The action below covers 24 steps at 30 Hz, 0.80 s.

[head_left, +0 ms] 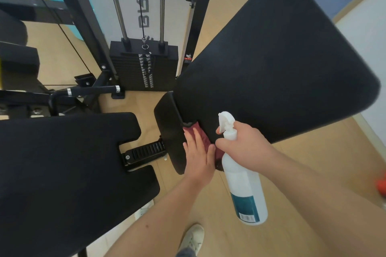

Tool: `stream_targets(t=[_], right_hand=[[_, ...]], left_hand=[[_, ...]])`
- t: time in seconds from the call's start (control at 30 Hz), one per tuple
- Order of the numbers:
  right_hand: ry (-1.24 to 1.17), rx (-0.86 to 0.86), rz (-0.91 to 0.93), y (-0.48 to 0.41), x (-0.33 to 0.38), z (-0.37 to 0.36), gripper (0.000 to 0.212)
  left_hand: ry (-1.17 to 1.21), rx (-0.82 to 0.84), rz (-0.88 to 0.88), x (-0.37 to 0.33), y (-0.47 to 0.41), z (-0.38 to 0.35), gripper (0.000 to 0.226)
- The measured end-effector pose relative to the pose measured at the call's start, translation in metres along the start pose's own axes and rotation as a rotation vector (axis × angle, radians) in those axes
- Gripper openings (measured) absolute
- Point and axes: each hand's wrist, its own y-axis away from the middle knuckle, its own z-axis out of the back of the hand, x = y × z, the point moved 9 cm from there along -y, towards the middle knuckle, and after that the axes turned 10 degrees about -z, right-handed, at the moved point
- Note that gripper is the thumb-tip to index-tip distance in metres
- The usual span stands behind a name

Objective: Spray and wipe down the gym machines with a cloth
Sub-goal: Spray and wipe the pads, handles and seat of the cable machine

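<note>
**benchwarmer:** Forearms come in from the bottom edge, then the hands. How far along is this wipe-down, would you say?

**mopandgo:** Early-ish, my guess. Left hand [198, 152] has its fingers laid out flat, pressing the dark red cloth [205, 136] onto the low end of the big back pad [282, 58], right at the seam where it meets the small seat pad [169, 129]. So wiping is the step in hand.

**benchwarmer:** And the sprayer?

**mopandgo:** Right hand [244, 144] is wrapped round the neck of the white spray bottle [244, 185], with a finger up by the trigger. It hangs just beside the cloth, nozzle aimed away from the camera. No mist showing, so I can't tell if it's firing.

**benchwarmer:** Anything look done already?

**mopandgo:** Honestly can't tell. Black vinyl shows no wet streaks at this angle. The cloth only covers that bottom corner, so most of the back pad probably still needs a pass. Same for the wide notched bench pad [62, 162] on the left, the bar handle [94, 89] and the frame round the weight stack [144, 67]. Plenty left, I reckon.
</note>
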Motion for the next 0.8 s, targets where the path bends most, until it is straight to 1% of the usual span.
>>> stream_targets(t=[0.07, 0.17, 0.3, 0.33, 0.4, 0.43, 0.47, 0.53, 0.57, 0.63, 0.67, 0.7, 0.77, 0.8], right_hand=[[0.016, 0.028, -0.010, -0.009, 0.012, 0.001, 0.016], [0.086, 0.067, -0.002, -0.022, 0.033, 0.000, 0.015], [0.126, 0.051, 0.017, -0.043, 0.064, 0.006, 0.009], [0.127, 0.046, 0.020, -0.049, 0.072, 0.009, 0.009], [0.129, 0.032, 0.024, -0.059, 0.087, 0.014, 0.010], [0.131, 0.022, 0.023, -0.063, 0.095, 0.017, 0.011], [0.135, 0.010, 0.023, -0.068, 0.100, 0.020, 0.014], [0.148, -0.015, 0.032, -0.075, 0.111, 0.027, 0.022], [0.147, -0.022, 0.036, -0.077, 0.115, 0.030, 0.024], [0.126, -0.017, 0.030, -0.081, 0.120, 0.034, 0.026], [0.115, -0.011, 0.022, -0.084, 0.121, 0.034, 0.025], [0.105, -0.010, 0.014, -0.085, 0.121, 0.035, 0.025], [0.082, -0.014, 0.003, -0.086, 0.120, 0.034, 0.022], [0.068, -0.015, 0.001, -0.086, 0.119, 0.034, 0.021]], left_hand=[[-0.044, 0.011, 0.006, 0.004, -0.018, 0.011, 0.071], [-0.123, 0.023, -0.055, 0.002, -0.052, 0.041, 0.071], [-0.357, 0.137, -0.075, -0.001, -0.107, 0.080, 0.083], [-0.345, 0.139, -0.039, 0.003, -0.121, 0.091, 0.093], [-0.225, 0.092, 0.046, 0.016, -0.149, 0.112, 0.113], [-0.161, 0.067, 0.067, 0.021, -0.161, 0.120, 0.116], [-0.117, 0.056, 0.075, 0.024, -0.169, 0.125, 0.110], [-0.011, 0.010, 0.079, 0.028, -0.179, 0.129, 0.086], [0.023, -0.011, 0.088, 0.028, -0.180, 0.130, 0.078], [0.063, -0.044, 0.070, 0.024, -0.185, 0.132, 0.076], [0.064, -0.061, -0.003, 0.011, -0.189, 0.134, 0.074], [0.047, -0.069, -0.108, -0.009, -0.194, 0.135, 0.066], [0.050, -0.100, -0.213, -0.052, -0.203, 0.142, 0.036], [0.027, -0.115, -0.255, -0.072, -0.208, 0.144, 0.036]])
